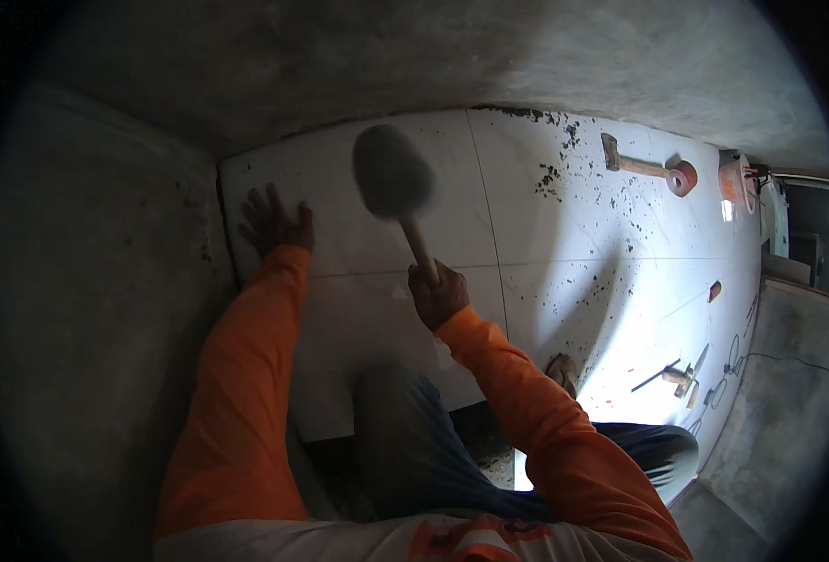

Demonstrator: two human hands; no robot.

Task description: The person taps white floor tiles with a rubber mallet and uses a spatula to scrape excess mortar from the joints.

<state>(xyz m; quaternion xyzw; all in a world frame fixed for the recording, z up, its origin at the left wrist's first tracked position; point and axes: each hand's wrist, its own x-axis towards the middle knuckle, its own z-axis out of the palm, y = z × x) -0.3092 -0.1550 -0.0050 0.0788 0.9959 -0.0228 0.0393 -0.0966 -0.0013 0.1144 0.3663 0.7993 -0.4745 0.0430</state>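
My right hand [440,298] is wrapped round the wooden handle of a mallet [394,173]. Its big dark head is blurred by motion and shows over the white floor tiles [340,244]; whether it touches them I cannot tell. Near the left wall, my left hand [277,222] lies flat on a tile with its fingers spread. Thin dark joints run between the tiles. Both of my forearms are in orange sleeves.
Dark crumbs lie scattered over the tiles on the right. A hatchet [635,163], a reddish roll [681,178] and an orange bucket [739,184] are at the far right. Nearer are a trowel [697,363] and other hand tools. Grey walls [115,244] bound the tiles; bare rough ground [494,459] shows beneath me.
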